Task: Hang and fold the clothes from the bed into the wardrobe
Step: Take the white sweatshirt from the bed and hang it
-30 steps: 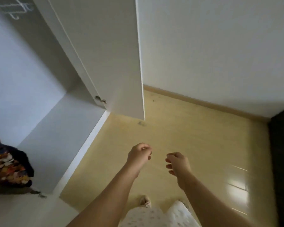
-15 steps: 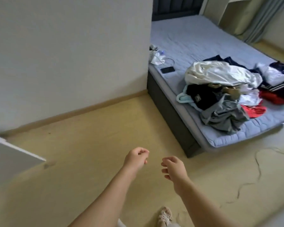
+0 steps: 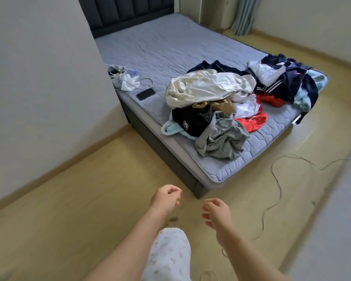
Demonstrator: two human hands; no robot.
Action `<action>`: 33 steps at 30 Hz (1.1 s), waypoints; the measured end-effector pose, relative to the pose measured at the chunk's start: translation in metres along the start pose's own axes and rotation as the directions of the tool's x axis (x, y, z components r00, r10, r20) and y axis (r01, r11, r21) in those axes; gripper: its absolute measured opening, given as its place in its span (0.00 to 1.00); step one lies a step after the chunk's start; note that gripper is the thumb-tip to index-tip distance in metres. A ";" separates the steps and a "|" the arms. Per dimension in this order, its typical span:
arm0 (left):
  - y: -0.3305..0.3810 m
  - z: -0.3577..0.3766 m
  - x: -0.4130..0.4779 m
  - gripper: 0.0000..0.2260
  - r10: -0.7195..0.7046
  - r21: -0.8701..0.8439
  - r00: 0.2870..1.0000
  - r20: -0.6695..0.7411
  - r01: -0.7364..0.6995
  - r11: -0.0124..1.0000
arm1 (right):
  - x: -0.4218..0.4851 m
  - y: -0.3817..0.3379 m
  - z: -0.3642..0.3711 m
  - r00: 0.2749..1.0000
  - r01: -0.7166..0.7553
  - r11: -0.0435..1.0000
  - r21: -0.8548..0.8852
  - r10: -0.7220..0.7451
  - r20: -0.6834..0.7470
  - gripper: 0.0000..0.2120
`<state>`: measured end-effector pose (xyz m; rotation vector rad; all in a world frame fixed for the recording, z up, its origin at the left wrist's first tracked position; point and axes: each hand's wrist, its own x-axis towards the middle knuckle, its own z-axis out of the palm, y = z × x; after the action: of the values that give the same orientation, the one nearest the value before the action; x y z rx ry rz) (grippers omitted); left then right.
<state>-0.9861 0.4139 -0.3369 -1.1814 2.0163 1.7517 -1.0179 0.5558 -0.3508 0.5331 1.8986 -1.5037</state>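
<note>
While left hand [image 3: 166, 199] and right hand [image 3: 218, 214] hold nothing, fingers [image 3: 208, 208] loosely curled, crumpled mixed-colour clothes [image 3: 209, 88] heap the bed [image 3: 160, 49].

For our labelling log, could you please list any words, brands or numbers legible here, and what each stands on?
No text can be read.
The patch on the black garment: too small and blurred to read.
The phone on the bed: screen dark, nothing shown.
</note>
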 end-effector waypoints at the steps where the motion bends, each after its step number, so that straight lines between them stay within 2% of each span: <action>1: 0.009 0.004 0.011 0.09 0.004 -0.001 1.000 0.009 -0.004 1.000 | 0.010 -0.009 -0.003 1.000 0.008 1.000 0.000 -0.008 -0.001 0.07; 8: 0.095 0.022 0.105 0.07 0.059 0.001 0.996 0.062 -0.059 0.998 | 0.100 -0.097 -0.008 0.998 0.047 0.999 -0.003 -0.047 -0.044 0.07; 16: 0.195 0.032 0.214 0.09 0.051 0.125 0.994 0.097 -0.063 0.990 | 0.194 -0.211 -0.005 0.994 0.085 0.996 0.039 -0.083 -0.066 0.07; 22: 0.247 0.066 0.272 0.09 0.018 0.157 0.996 0.093 -0.033 0.987 | 0.259 -0.253 -0.030 0.999 0.015 0.994 0.109 -0.011 -0.043 0.07; 27: 0.281 0.110 0.329 0.07 -0.050 0.090 0.999 -0.010 0.050 0.995 | 0.330 -0.290 -0.064 1.000 -0.004 1.000 -0.014 0.005 0.022 0.07; 33: 0.314 0.159 0.387 0.08 -0.273 -0.142 0.951 -0.146 0.253 0.957 | 0.409 -0.338 -0.110 0.988 -0.022 0.968 -0.251 0.059 0.141 0.10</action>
<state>-1.5054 0.3843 -0.3936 -1.6002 1.7527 1.7117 -1.5581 0.5422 -0.3877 0.3337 1.9116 -1.2194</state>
